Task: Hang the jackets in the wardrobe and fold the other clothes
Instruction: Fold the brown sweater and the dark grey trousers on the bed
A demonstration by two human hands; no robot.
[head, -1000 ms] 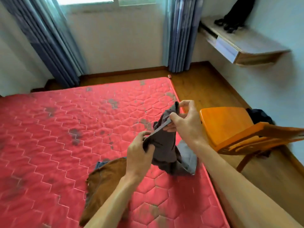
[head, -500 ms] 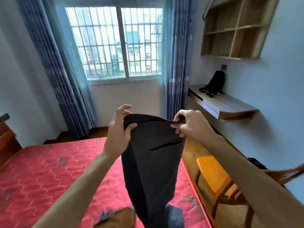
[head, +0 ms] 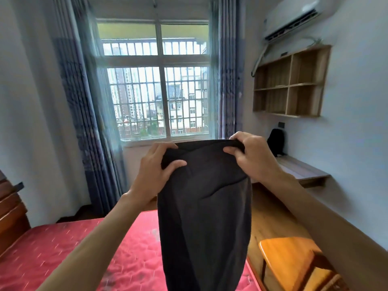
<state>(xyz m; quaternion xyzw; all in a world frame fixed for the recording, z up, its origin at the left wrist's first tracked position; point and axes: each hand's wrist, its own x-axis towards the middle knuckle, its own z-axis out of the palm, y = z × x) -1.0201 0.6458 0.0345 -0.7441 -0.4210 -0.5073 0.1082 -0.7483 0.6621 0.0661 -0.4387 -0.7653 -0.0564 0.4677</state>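
Observation:
A dark grey garment [head: 204,217] hangs straight down in front of me, held up by its top edge at chest height over the red mattress [head: 63,253]. My left hand [head: 156,169] grips the top left corner, thumb in front of the cloth. My right hand [head: 249,156] pinches the top right corner with curled fingers. The garment's lower end runs out of the frame, and I cannot tell what kind of garment it is.
An orange wooden chair [head: 294,263] stands to the right of the bed. A wall desk [head: 302,171] with a black bag [head: 276,141] sits on the right wall under open shelves [head: 289,82]. A window with curtains faces me. A wooden headboard [head: 10,208] is at left.
Both hands lifted the bunched garment off the mattress and spread its top edge wide. My view tilted up from the bed to the window, and the brown clothes on the bed left the frame.

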